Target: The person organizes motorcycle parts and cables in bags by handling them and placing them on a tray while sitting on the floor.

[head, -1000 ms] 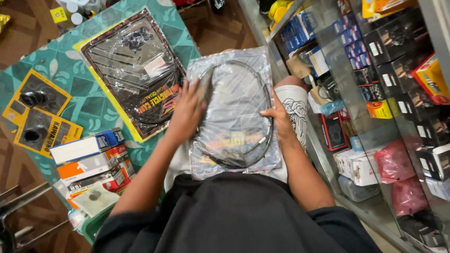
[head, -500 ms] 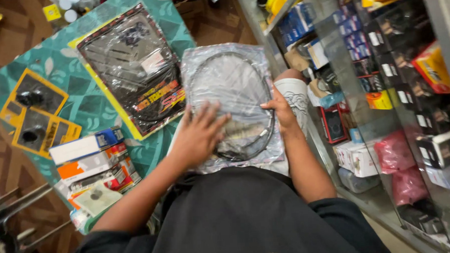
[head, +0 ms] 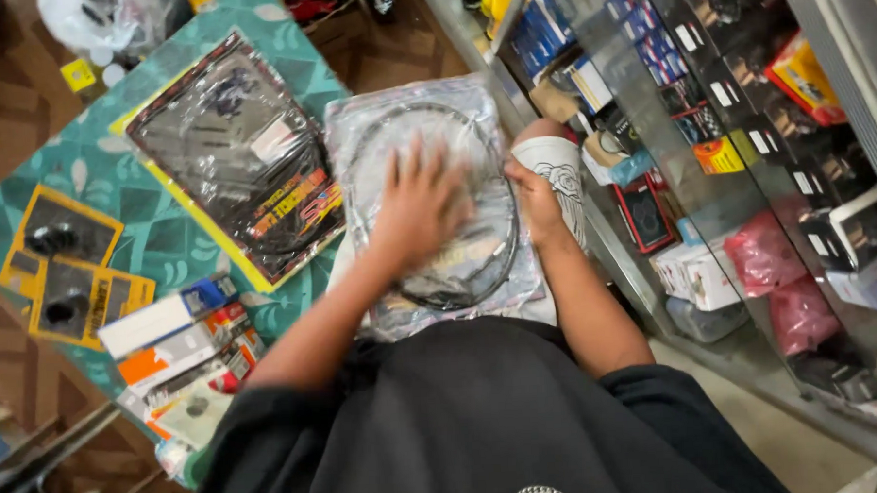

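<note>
My left hand presses flat and open on one clear plastic bag of coiled black cable across my lap; my right hand pinches its edge. Beside it lie one larger packet, two yellow cards and several small boxes.

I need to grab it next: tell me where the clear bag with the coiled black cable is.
In the head view, the clear bag with the coiled cable lies centre frame on the person's lap, under the left hand, with the right hand at its right edge.

Glass showcase walls right; carded packs, small boxes crowd left; brown floor ahead open.
</note>
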